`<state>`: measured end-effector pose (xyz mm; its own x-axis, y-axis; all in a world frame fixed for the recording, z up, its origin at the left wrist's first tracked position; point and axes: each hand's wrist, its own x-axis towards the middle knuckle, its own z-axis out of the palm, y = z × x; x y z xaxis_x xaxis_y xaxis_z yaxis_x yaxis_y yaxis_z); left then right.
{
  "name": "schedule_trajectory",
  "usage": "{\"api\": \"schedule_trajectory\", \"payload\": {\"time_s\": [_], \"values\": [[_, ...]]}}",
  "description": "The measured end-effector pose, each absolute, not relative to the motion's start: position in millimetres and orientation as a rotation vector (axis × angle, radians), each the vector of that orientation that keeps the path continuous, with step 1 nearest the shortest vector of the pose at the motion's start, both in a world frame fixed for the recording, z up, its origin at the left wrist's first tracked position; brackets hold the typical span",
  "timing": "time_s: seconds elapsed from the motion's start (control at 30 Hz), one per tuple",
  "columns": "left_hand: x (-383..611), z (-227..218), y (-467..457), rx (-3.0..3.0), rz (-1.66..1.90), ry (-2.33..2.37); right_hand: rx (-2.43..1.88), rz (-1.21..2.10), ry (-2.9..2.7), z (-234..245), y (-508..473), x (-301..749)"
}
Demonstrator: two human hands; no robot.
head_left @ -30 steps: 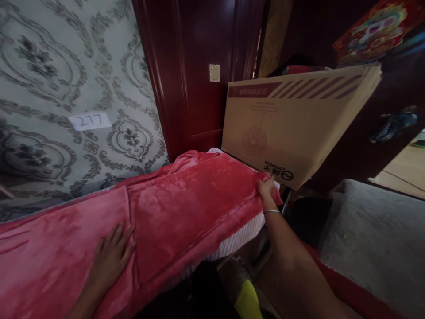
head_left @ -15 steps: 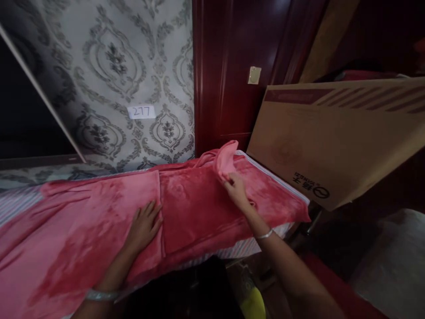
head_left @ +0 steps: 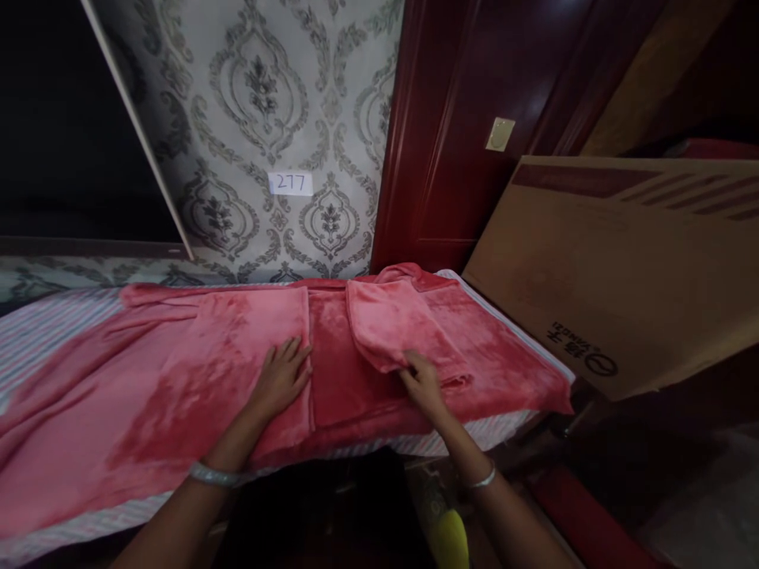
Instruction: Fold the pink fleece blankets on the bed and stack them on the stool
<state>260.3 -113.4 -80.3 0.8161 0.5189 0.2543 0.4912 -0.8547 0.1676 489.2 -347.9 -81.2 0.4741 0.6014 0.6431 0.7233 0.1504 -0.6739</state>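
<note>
A pink-red plush blanket (head_left: 195,371) is spread along a narrow surface, with its left part folded over to a straight edge near the middle. My left hand (head_left: 281,378) lies flat on that folded part, fingers spread close to the edge. To the right, my right hand (head_left: 423,386) pinches the near corner of a smaller turned-over flap (head_left: 388,316) of the same blanket. Between the two folded edges a strip of darker red blanket shows. The flap's far side rests on the blanket beneath it.
Striped cloth (head_left: 65,320) covers the surface under the blanket. Behind stand a patterned wall with a paper label (head_left: 290,183), a dark screen (head_left: 77,134) and a dark red door panel (head_left: 439,142). A large cardboard box (head_left: 617,269) leans at the right; something yellow (head_left: 449,537) lies below.
My right hand has drawn the blanket's flap leftward and toward me, so it now lies flatter and wider. My left hand still rests on the left fold. The view has shifted left.
</note>
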Motion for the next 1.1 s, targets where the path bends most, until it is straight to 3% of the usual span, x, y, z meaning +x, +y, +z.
{"api": "schedule_trajectory", "payload": {"time_s": [0.13,0.4,0.63,0.8,0.93,1.1], "values": [[260,-80,-114,2.898,0.462,0.804,-1.488,-0.178,-1.139,-72,-351,484],[262,-83,-113,2.902,0.470,0.810,-1.657,-0.161,-1.348,-110,-358,463],[262,-84,-113,2.910,0.495,0.786,-1.535,-0.289,-1.247,-83,-358,466],[262,-81,-114,2.878,0.575,0.741,-1.650,-0.182,-1.349,-108,-363,461],[290,-66,-110,2.464,0.640,0.574,-1.652,-0.152,-1.341,-126,-363,458],[368,-48,-92,1.614,0.515,0.750,-1.673,-0.196,-1.309,-129,-363,450]]}}
